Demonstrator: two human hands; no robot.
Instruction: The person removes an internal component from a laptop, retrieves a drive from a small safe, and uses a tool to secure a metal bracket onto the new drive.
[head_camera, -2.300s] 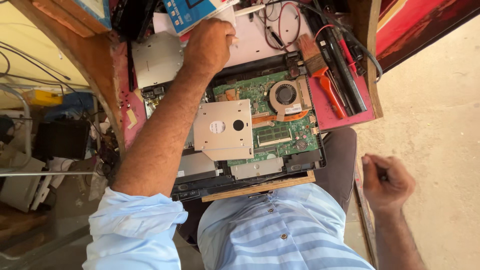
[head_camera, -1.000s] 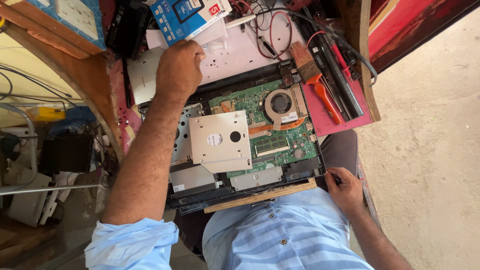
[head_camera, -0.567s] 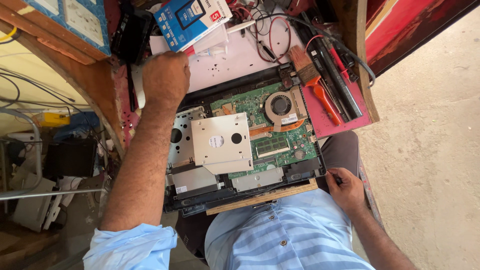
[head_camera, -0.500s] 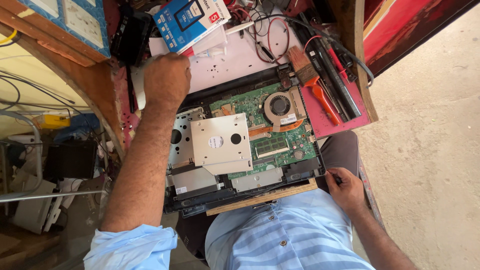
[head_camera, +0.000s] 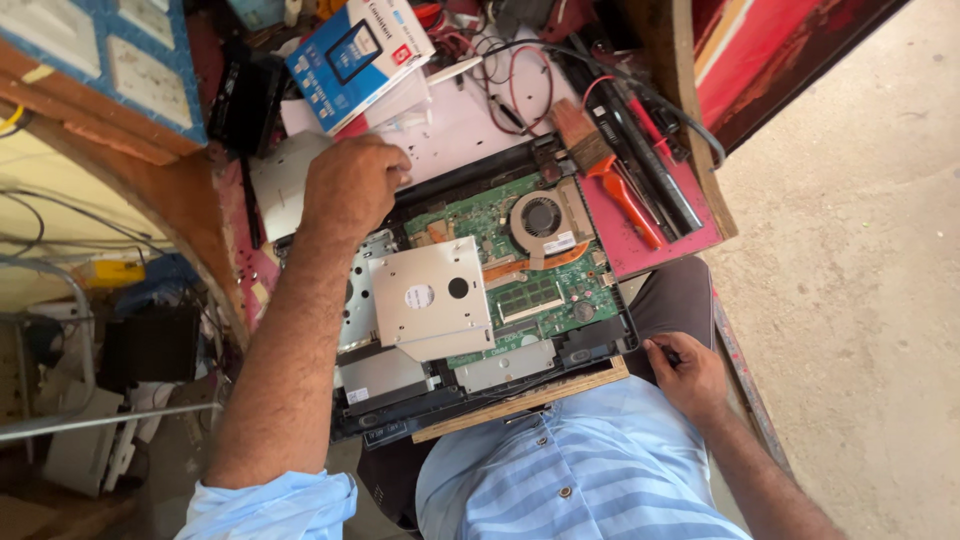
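Left hand (head_camera: 352, 187) rests curled on white sheet (head_camera: 455, 125) at far edge of opened laptop (head_camera: 520, 275); right hand (head_camera: 690, 375) pinches small dark object, near right corner

The opened laptop (head_camera: 480, 300) lay bottom-up and tilted across the table, its cover off. A green circuit board (head_camera: 510, 255) showed inside, with a round fan (head_camera: 540, 215) toward the far edge. A flat silver drive tray (head_camera: 430, 300) rested loose over the board, beside the bare metal bays.
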